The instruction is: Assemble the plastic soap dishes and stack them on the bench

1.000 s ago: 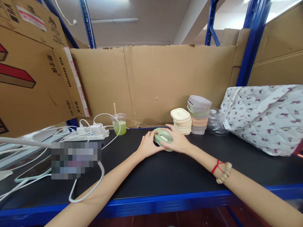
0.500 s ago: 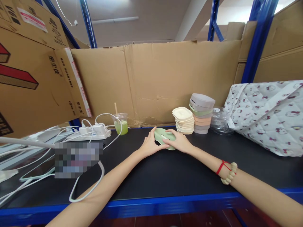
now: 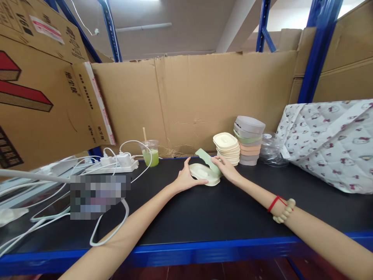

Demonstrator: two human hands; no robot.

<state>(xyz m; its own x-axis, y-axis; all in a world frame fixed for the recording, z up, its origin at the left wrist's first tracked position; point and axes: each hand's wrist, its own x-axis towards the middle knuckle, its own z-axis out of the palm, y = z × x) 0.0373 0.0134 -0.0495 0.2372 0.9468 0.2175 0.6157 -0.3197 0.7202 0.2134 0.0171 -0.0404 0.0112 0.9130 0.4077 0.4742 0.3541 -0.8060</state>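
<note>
A shallow cream tray with an oval rim [image 3: 201, 173] lies on the black shelf top. My left hand [image 3: 185, 178] is wrapped about its left side, the thumb along the front rim and the fingers behind. A thin pale green cover [image 3: 214, 165] stands tilted up over the tray's right side. My right hand [image 3: 225, 169] pinches the cover at its upper edge. The cover's lower end is still against the tray's right part, and whether they are joined there I cannot tell.
Behind on the right are stacked cream trays [image 3: 225, 146], stacked coloured boxes [image 3: 249, 134], clear plastic containers [image 3: 269, 149] and a patterned quilted bag [image 3: 332, 144]. To the left stand a cup of green drink [image 3: 150, 155], a power strip [image 3: 121, 163] and loose white cables. Cardboard [image 3: 198, 105] lines the back.
The green cover, earlier lying flat over the cream tray, has been tipped up on the right by my right hand, which moved slightly right. The tray's inside now shows. My left hand stays at the left side.
</note>
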